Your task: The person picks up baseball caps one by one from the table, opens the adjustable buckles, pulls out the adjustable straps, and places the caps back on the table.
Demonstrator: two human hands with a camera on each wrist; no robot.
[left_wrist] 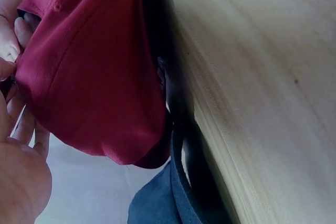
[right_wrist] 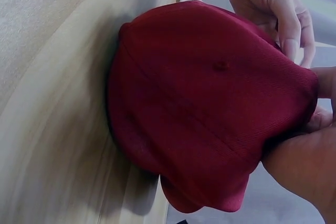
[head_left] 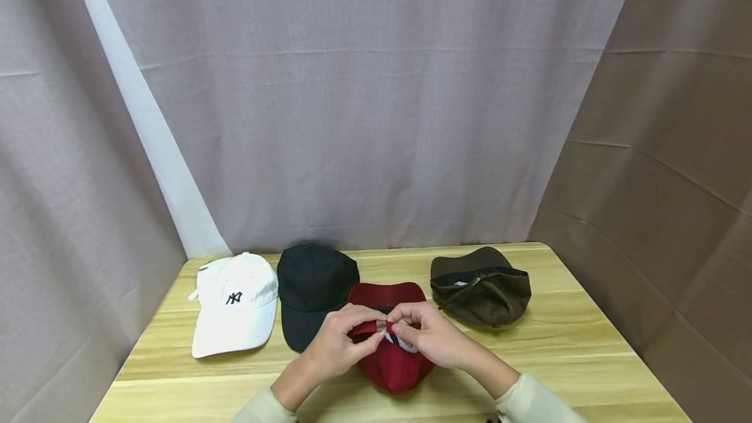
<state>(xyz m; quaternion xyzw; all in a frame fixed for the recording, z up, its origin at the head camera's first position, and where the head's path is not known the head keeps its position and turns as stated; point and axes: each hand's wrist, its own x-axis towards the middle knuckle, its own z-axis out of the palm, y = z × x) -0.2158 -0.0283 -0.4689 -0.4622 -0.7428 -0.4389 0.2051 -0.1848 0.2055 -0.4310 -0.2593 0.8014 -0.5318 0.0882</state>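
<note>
A dark red baseball cap (head_left: 395,371) sits on the table in front of me, its brim pointing away. Both hands meet at its back strap (head_left: 380,327). With thumb and fingertips my left hand (head_left: 339,343) pinches the strap's left side. My right hand (head_left: 437,337) pinches it from the right, close to the left fingertips. Fabric of the red cap (left_wrist: 100,77) fills much of the left wrist view and hides part of the fingers. The right wrist view shows the crown of the cap (right_wrist: 194,93), with the strap out of sight behind it.
To the left lie a white cap (head_left: 237,305) with a dark logo and a black cap (head_left: 317,279), which stands close beside the red one. A brown cap (head_left: 484,292) lies at the back right, its inside partly showing. Grey curtains (head_left: 376,116) hang behind the wooden table (head_left: 564,344).
</note>
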